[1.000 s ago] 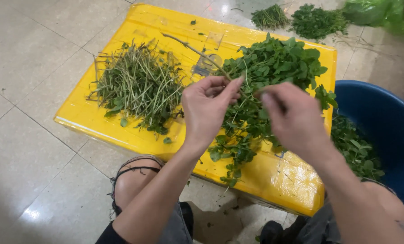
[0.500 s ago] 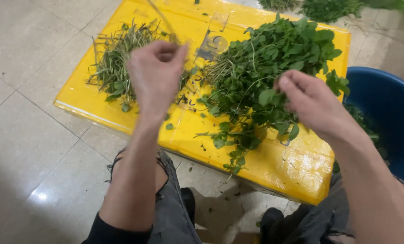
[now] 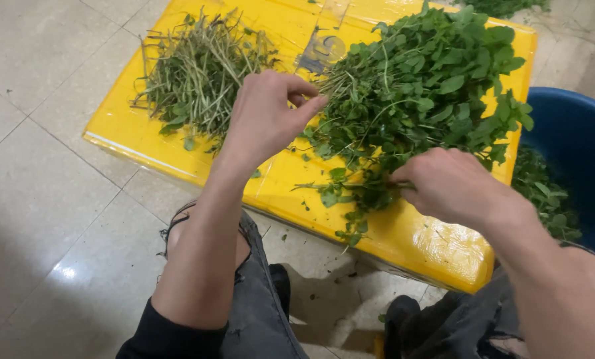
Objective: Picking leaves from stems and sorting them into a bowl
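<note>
Leafy herb pile point(image 3: 424, 86) stems toward left hand point(image 3: 267, 116), right hand point(image 3: 453, 186) pinching sprig point(image 3: 357, 193)

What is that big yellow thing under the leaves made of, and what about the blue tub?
The flat yellow box seems wrapped in glossy plastic film: it wrinkles and glints at the near corner. What lies under the film cannot be told. The round blue tub looks like smooth moulded plastic, with an even colour and a rounded rim.

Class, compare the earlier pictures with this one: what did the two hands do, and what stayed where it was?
The left hand swung out to the stem pile, then came back between the piles, fingers pinched, with no stem visible in its grip. The right hand dropped to the near edge of the leafy heap, gripping a sprig. Both piles, the yellow board and blue tub stayed.
</note>
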